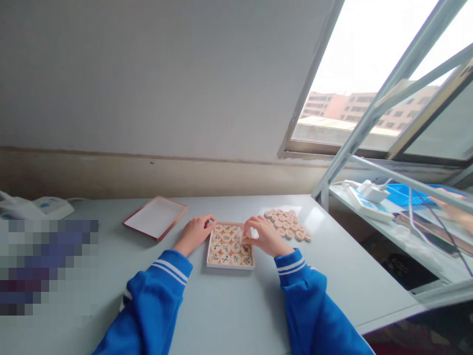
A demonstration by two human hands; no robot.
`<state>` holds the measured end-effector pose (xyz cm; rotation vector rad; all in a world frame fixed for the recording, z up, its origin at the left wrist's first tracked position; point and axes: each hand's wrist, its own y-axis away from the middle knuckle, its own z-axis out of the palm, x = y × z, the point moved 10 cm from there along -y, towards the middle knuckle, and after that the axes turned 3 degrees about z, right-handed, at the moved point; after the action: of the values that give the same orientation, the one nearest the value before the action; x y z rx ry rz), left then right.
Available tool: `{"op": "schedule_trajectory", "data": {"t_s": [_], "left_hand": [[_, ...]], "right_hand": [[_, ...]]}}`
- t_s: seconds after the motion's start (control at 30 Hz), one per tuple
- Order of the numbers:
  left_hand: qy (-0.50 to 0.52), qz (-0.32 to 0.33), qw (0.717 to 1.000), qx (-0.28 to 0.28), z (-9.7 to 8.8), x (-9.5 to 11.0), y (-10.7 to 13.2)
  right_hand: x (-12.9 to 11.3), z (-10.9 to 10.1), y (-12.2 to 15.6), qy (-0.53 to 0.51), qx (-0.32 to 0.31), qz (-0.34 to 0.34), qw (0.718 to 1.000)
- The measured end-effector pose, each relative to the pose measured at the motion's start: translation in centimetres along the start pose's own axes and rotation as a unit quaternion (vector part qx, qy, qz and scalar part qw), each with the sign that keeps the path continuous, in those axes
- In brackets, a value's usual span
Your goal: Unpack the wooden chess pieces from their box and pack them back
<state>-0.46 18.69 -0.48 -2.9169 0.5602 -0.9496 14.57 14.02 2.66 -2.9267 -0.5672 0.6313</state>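
A small square box (212, 262) on the grey table holds several round wooden chess discs with black characters. My left hand (194, 233) rests against the box's left edge, fingers curled on its rim. My right hand (263, 235) is at the box's right side, fingertips pinched on a disc at the top right corner of the rows. A loose heap of wooden discs (287, 223) with red characters lies just right of my right hand. Both arms wear blue sleeves with white stripes.
The box lid (155, 217), red-edged with a white inside, lies upside down to the left. A white device (48, 206) sits at the far left by the wall. Right of the table edge stands a lower shelf (388, 224) with a charger, cables and a blue tray.
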Motion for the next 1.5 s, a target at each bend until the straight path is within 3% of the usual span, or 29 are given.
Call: {"op": "schedule_trajectory", "data": {"t_s": [0.1, 0.23, 0.33, 0.43, 0.6, 0.73, 0.87, 1.0, 1.1, 1.3, 1.5], "left_hand": [[-0.009, 0.001, 1.000, 0.004, -0.1, 0.0, 0.0], [-0.012, 0.001, 1.000, 0.005, -0.1, 0.1, 0.0], [-0.006, 0.001, 1.000, 0.002, -0.1, 0.1, 0.1], [-0.003, 0.003, 1.000, 0.002, -0.1, 0.1, 0.1], [-0.002, 0.003, 1.000, 0.001, -0.2, 0.1, 0.1], [-0.003, 0.004, 1.000, -0.003, -0.1, 0.1, 0.0], [-0.005, -0.002, 1.000, -0.001, 0.0, -0.1, 0.0], [0.006, -0.001, 1.000, 0.002, -0.1, 0.0, 0.1], [0.014, -0.003, 1.000, 0.003, -0.2, 0.1, 0.2], [0.012, 0.005, 1.000, 0.005, -0.2, 0.2, 0.1], [-0.004, 0.005, 1.000, 0.008, -0.1, 0.0, 0.0]], "right_hand": [[0.6, -0.2, -0.2, -0.058, 0.004, 0.010, 0.998], [3.7, -1.9, 0.0, -0.099, 0.070, 0.068, 0.990], [6.4, -3.2, 0.6, 0.000, 0.109, 0.122, 0.987], [7.7, -4.6, 1.3, 0.138, 0.155, 0.162, 0.965], [8.4, -3.9, 1.2, 0.150, 0.117, 0.160, 0.969], [8.9, -4.4, 1.3, 0.192, 0.141, 0.178, 0.955], [6.6, -3.9, 0.7, 0.070, 0.110, 0.091, 0.987], [1.5, -1.7, 0.8, -0.035, -0.020, -0.032, 0.999], [-0.5, 0.1, 1.2, -0.015, -0.099, -0.038, 0.994], [-0.4, 0.8, 1.3, 0.032, -0.093, -0.003, 0.995], [-0.3, 0.3, 0.8, -0.044, -0.068, -0.002, 0.997]]}}
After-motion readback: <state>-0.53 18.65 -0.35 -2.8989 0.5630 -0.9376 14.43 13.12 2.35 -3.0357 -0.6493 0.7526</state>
